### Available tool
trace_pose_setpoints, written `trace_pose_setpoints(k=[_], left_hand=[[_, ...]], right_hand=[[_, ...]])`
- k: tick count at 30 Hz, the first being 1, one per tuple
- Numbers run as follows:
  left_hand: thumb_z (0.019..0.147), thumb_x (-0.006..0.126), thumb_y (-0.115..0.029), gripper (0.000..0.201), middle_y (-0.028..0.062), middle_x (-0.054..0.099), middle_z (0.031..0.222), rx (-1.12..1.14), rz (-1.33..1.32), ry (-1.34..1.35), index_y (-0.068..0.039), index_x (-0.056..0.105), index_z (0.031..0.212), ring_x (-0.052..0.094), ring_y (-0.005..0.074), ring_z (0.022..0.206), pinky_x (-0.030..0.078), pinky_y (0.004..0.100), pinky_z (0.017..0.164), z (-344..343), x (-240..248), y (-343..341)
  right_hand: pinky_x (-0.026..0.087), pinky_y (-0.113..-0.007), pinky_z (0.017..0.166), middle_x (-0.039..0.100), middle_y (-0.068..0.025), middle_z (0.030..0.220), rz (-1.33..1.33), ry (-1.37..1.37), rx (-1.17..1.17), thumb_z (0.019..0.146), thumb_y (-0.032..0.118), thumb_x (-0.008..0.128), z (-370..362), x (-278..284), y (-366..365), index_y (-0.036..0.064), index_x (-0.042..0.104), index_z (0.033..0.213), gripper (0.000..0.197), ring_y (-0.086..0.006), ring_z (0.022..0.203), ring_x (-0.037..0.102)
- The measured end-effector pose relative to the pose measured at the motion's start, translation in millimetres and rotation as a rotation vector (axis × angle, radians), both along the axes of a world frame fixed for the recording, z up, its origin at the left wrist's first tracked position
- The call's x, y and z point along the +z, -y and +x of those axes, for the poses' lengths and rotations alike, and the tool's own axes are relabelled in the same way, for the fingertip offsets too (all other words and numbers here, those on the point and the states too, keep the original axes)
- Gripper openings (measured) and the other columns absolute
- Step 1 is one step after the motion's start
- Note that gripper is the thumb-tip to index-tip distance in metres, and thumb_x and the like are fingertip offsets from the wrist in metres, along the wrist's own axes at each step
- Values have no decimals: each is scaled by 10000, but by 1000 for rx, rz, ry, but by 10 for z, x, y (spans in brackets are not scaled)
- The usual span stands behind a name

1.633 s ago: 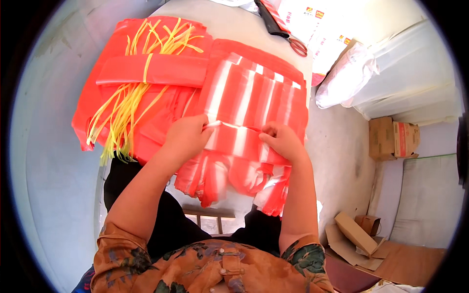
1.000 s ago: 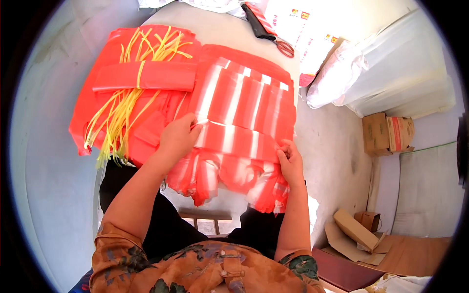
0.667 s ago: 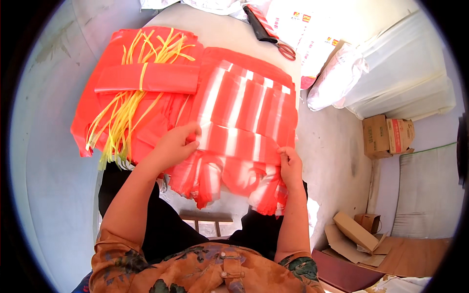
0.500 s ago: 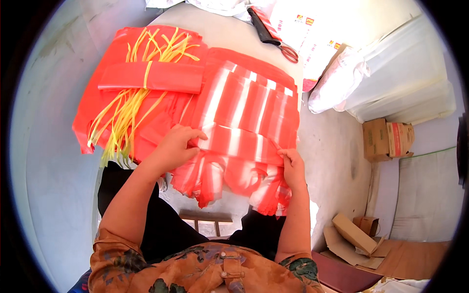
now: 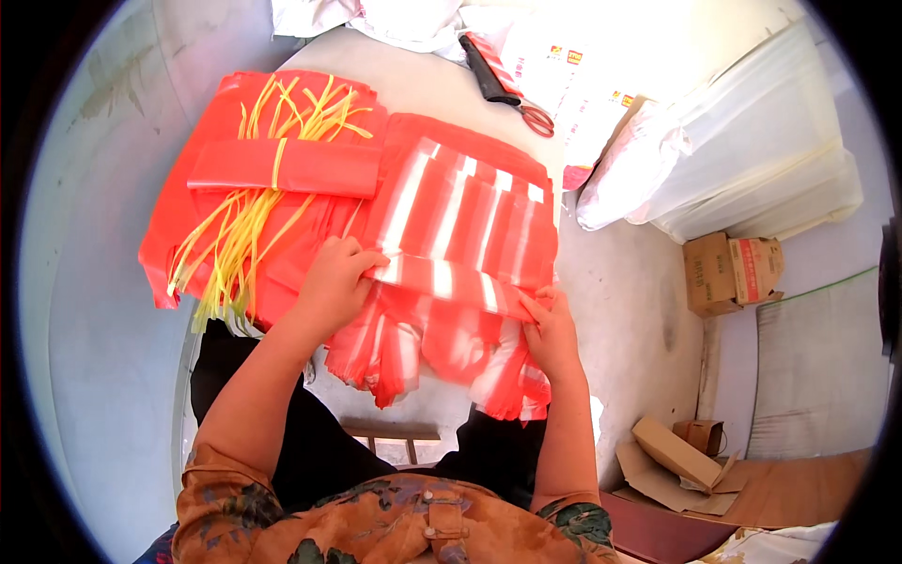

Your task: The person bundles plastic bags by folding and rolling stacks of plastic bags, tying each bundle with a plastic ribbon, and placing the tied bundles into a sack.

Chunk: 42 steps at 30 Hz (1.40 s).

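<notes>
Red-and-white striped plastic bags [image 5: 458, 211] lie in a flat stack in front of me, with loose, crinkled ends [image 5: 381, 362] hanging over the near edge. Across the stack runs a folded band of the striped plastic [image 5: 451, 279]. My left hand [image 5: 340, 282] pinches its left end between thumb and fingers. At the band's right end, my right hand [image 5: 552, 329] grips the plastic with bent fingers. To the left is a pile of plain red plastic [image 5: 178, 230]. On it lie a folded red bundle [image 5: 324, 167] and a bunch of yellow ties [image 5: 246, 244].
Red-handled scissors [image 5: 537, 120] in a black cover lie at the table's [image 5: 395, 80] far side, near white printed sacks [image 5: 601, 80]. A white bag [image 5: 625, 169] leans at the right. Cardboard boxes [image 5: 719, 273] and flattened cardboard [image 5: 676, 470] are farther right.
My right hand has shifted a little left and its fingers now reach over the band's end. The band looks narrower and more slanted. My left hand keeps its hold; the whole view has shifted slightly.
</notes>
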<state>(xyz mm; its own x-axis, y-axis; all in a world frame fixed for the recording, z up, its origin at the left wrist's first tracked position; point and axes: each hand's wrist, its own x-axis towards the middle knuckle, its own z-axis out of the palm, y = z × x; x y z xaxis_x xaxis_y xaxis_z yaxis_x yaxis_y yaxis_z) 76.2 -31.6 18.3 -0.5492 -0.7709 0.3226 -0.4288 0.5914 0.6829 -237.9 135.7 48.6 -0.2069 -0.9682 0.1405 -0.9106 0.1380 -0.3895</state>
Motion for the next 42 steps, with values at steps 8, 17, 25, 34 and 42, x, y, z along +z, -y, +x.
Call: trace_pose_setpoints(k=[8,17,25,34,42], left_hand=[[829,682,-28,104,71,606,926,-74,-118,-246,-50,646,923,573,265,941,466,351,853,11,-36,99],[923,634,-198,177,92,616,810,147,466,-197,-44,560,967,591,197,739,466,338,677,-313,-47,232],[943,615,-236,268,152,622,813,279,337,-179,-64,486,1103,614,307,715,467,416,655,-473,-243,326],[939,606,-220,411,165,577,726,330,372,-113,-64,456,1288,602,324,692,437,446,624,-473,-191,293],[922,618,-187,418,134,559,721,293,355,-71,-78,471,1298,566,285,643,439,419,609,-441,-218,287]], right_hand=[[496,-324,820,629,-74,1038,-67,42,82,850,4,654,-170,184,-133,51,703,1072,232,-214,953,594],[469,-230,746,594,22,872,52,818,-267,959,76,584,-476,-238,310,31,608,963,51,-58,811,544],[461,-281,721,587,-27,843,-82,772,-364,959,153,592,-452,-512,399,32,583,1020,137,-107,788,545],[468,-289,711,608,-67,851,-215,646,-358,935,180,618,-510,-757,363,25,569,1000,175,-128,749,558],[468,-272,684,617,-55,822,-201,613,-385,933,158,617,-452,-665,346,18,570,991,158,-124,732,577]])
